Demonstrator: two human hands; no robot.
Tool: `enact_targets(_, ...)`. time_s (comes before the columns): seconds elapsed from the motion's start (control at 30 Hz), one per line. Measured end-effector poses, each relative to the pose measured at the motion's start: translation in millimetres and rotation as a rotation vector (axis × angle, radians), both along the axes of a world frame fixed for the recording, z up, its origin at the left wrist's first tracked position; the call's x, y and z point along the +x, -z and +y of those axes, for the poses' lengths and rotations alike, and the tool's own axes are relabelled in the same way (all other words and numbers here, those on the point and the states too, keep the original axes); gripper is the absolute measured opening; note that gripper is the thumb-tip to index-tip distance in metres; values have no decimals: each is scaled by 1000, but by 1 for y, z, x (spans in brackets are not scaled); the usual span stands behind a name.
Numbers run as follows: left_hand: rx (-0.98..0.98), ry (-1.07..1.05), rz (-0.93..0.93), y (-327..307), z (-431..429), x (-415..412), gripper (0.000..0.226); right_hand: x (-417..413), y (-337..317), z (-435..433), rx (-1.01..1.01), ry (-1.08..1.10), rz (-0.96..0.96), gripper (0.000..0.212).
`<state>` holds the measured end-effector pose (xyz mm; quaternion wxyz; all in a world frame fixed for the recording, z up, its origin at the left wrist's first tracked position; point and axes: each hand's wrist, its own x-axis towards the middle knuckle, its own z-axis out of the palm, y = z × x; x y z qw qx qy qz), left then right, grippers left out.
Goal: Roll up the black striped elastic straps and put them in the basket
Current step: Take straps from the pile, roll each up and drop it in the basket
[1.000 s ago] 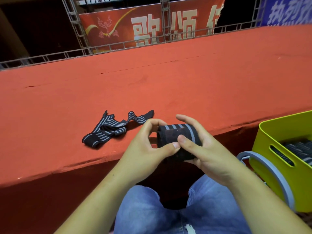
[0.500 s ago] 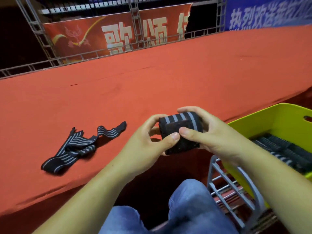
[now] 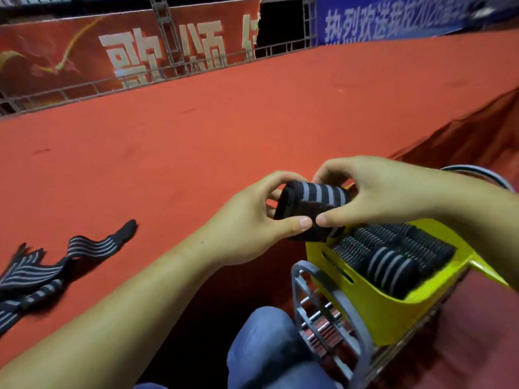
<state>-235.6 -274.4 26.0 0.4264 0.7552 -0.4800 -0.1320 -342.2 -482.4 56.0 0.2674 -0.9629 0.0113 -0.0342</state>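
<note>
Pinching the rolled strap (image 3: 311, 204) between thumbs and curled fingers, the left hand (image 3: 247, 228) and right hand (image 3: 379, 192) grip its opposite ends. Just below the right fingers sits the yellow basket (image 3: 373, 299) (rolls (image 3: 393, 265) already inside); loose straps (image 3: 42, 270) lie well left of the left fingers.

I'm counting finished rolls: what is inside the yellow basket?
Several rolled straps lie side by side in the basket. The right hand and the held roll cover its far end, so the count is hidden.
</note>
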Motion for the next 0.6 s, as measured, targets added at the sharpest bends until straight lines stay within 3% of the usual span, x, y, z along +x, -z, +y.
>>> enact_targets(0.17,125,103,-56,19,-53,9,49,-5,8,-34,-288,18,164,42)
enact_targets(0.4,363,156,-96,53,-110,20,63,-4,38,-67,-343,133,440,47)
enact_targets(0.6,310,61,-272,78,-118,21,34,1,83,-72,-316,194,715,50)
